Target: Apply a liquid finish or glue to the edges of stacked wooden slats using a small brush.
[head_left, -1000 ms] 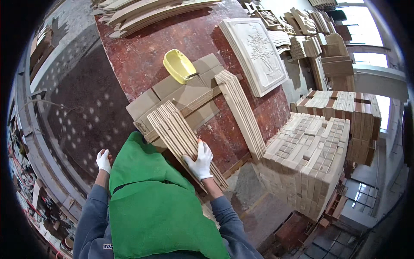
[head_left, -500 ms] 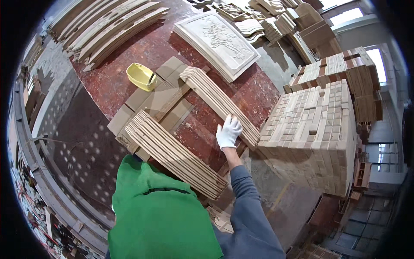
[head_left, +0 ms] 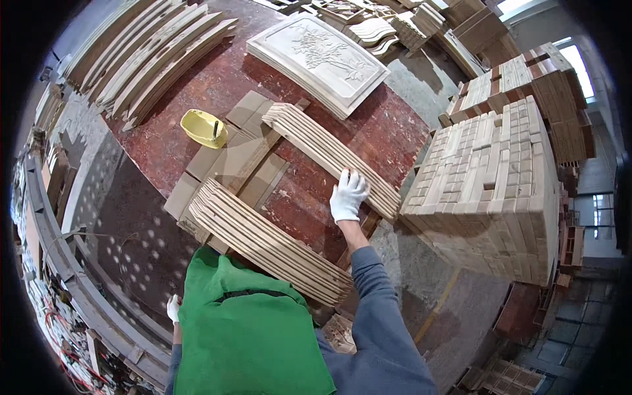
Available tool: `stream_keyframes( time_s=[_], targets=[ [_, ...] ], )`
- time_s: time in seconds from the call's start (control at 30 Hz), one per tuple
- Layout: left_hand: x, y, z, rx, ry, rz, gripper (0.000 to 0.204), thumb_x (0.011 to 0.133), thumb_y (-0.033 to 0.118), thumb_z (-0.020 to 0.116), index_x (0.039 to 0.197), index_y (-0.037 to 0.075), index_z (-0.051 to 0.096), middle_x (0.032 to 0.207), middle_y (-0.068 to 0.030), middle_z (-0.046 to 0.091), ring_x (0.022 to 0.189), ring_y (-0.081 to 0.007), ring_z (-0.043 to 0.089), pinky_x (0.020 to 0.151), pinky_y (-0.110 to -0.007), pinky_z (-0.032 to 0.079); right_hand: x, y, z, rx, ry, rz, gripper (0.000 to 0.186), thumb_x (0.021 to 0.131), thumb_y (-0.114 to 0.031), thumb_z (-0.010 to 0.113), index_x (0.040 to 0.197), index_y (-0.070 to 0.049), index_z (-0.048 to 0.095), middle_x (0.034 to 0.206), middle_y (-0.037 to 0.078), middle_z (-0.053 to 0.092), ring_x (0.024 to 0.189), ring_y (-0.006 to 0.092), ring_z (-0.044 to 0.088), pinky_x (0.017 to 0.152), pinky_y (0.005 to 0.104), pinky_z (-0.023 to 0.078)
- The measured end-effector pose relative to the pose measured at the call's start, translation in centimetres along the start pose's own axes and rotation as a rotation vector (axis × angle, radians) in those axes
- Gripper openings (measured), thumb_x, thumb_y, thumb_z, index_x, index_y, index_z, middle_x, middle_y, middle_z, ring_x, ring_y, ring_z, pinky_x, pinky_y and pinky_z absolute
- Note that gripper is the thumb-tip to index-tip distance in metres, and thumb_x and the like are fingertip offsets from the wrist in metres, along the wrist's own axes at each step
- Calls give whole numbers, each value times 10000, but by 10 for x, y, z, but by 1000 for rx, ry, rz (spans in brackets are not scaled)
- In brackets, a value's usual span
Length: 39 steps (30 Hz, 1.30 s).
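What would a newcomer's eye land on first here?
Probably the bright green cloth apron at lower centre, then the open yellow container left of centre, above the brown cardboard. Next, the white-gloved right hand at the near edge of the farther row of pale wooden strips, and the pale, plant-carved rectangular panel at top centre. The big, blocky pale-wood stack dominates the right.

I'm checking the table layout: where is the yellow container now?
In the head view, the yellow container sits left of centre on the red table, beside the brown cardboard and beyond the nearer row of wooden strips.
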State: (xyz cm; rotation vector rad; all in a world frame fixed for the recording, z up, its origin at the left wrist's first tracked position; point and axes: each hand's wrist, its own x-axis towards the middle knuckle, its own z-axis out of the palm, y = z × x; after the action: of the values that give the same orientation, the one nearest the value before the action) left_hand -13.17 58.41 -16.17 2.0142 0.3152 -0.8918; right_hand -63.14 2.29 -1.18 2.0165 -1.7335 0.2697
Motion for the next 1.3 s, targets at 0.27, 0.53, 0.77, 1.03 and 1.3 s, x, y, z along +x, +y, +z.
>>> stream_keyframes(
  time_s=[0.27, 0.53, 0.77, 1.03, 1.3],
  targets=[
    [8, 24, 10, -205, -62, 3, 147, 977, 247, 632, 944, 104, 629, 753, -10, 614, 632, -128, 565, 591, -271, 465, 5, 7, 12, 34, 47, -34, 430, 827, -176, 687, 1238, -130, 570, 1261, 104, 530, 1171, 317, 515, 1032, 596, 389],
    [-8, -23, 16, -78, 5, -112, 147, 976, 244, 634, 960, 98, 630, 767, -15, 620, 641, -130, 570, 597, -272, 469, 8, 10, 21, -22, 49, -57, 434, 813, -226, 728, 1204, -147, 558, 1267, 99, 523, 1139, 326, 512, 968, 562, 419],
    [-11, -35, 19, -80, -2, -135, 149, 975, 241, 636, 973, 93, 631, 779, -19, 624, 650, -132, 574, 602, -273, 472, 10, 12, 22, 11, 52, -94, 401, 821, -206, 717, 1187, -149, 561, 1238, 102, 542, 1075, 323, 530, 923, 532, 432],
    [-7, -35, 24, -125, -20, -128, 152, 974, 238, 639, 989, 87, 632, 792, -24, 629, 659, -134, 579, 608, -275, 475, 13, 16, 20, 8, -82, -73, 488, 786, -243, 763, 1211, -134, 549, 1242, 122, 559, 1058, 333, 534, 895, 513, 431],
    [-16, -40, 23, -158, -4, -140, 158, 972, 235, 641, 1004, 81, 632, 806, -29, 634, 669, -136, 584, 614, -276, 479, 30, 17, 6, -12, -236, -120, 541, 758, -251, 788, 1218, -101, 549, 1171, 146, 563, 1031, 337, 541, 842, 509, 450]
  ],
)
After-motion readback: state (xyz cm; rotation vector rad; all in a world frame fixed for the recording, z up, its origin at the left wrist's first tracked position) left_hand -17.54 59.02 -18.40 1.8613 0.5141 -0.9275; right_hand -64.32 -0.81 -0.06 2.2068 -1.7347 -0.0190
